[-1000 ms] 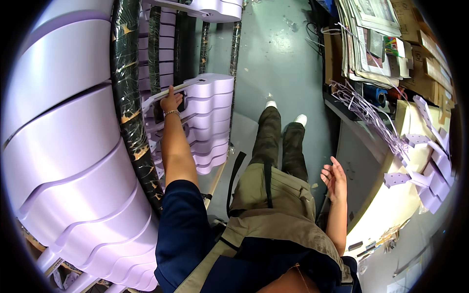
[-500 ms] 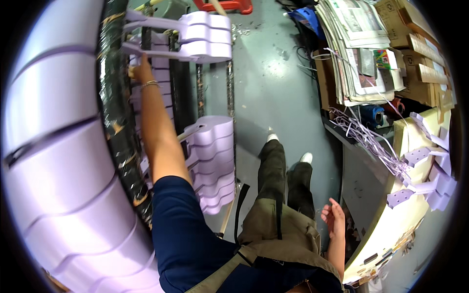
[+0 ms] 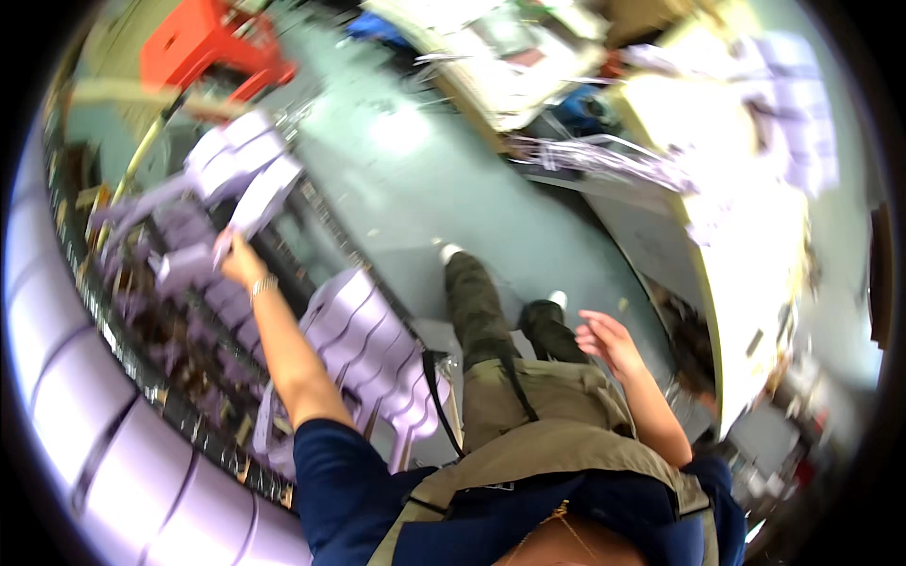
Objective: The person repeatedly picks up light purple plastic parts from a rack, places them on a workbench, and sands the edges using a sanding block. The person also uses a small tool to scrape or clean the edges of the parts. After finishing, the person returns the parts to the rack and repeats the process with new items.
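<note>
My left hand (image 3: 238, 258) is closed around the narrow middle of a lilac piece (image 3: 267, 195). One broad end sticks out beyond my fingers toward the upper right, another on the left. Just behind it, a stack of similar lilac parts (image 3: 234, 151) with lobed ends hangs on the rack. Nearer me, by my left forearm, is a second row of lilac lobed parts (image 3: 363, 330). My right hand (image 3: 609, 341) is in the air beside my trousers, fingers loosely apart, holding nothing.
A black-wrapped rack bar (image 3: 132, 363) curves along large lilac panels (image 3: 57, 377) at the left. A red stool (image 3: 189, 47) stands far left. On the right are a pale-topped bench (image 3: 746, 311), lilac strips (image 3: 604, 160) and blurred lilac pieces (image 3: 793, 113).
The view has turned to the right. My left hand has come out from between the rack's parts, now with a lilac piece in it. My right hand has risen, still without anything in it.
</note>
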Motion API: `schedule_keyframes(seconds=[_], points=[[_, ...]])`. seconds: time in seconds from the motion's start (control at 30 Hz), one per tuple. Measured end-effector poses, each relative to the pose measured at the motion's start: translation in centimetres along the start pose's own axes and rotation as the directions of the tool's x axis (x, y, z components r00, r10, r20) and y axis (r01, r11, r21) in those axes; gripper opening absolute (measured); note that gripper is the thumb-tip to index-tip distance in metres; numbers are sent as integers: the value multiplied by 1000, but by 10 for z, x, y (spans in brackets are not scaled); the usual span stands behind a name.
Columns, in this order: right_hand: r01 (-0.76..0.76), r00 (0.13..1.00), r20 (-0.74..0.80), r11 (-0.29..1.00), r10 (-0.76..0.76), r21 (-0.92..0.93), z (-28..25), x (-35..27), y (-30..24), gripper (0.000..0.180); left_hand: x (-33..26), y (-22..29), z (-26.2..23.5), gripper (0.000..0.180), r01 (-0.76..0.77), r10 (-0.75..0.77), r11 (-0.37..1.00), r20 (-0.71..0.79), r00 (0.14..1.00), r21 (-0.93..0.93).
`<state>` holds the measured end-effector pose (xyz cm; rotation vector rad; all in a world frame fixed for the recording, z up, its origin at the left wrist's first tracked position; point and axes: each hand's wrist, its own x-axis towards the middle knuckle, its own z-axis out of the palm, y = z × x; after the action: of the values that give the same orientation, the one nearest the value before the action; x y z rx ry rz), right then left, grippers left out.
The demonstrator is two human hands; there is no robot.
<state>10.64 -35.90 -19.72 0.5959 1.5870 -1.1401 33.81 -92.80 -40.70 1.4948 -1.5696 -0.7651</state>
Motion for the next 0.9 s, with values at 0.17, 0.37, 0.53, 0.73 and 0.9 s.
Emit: schedule_keyframes(seconds=[0.17, 0.37, 0.53, 0.73, 0.9], points=[[90, 995, 39, 992, -93, 84, -44, -10, 23, 32, -118, 46, -5, 18, -307, 272, 948, 290, 917, 81], [181, 981, 23, 955, -191, 236, -97, -41, 59, 34, -280, 207, -28, 21, -138, 304, 947, 665, 682, -291], [361, 931, -216, 820, -293, 444, -174, -51, 118, 31, -381, 360, -85, 18, -89, 542, 799, 646, 538, -595], [463, 886, -277, 706, -371, 536, -258, -82, 189, 71, -467, 472, -110, 27, 673, 500, 171, 652, 570, -720], [698, 665, -416, 318, -620, 641, -294, -116, 203, 65, -532, 516, -100, 22, 792, 432, 133, 754, 495, -596]])
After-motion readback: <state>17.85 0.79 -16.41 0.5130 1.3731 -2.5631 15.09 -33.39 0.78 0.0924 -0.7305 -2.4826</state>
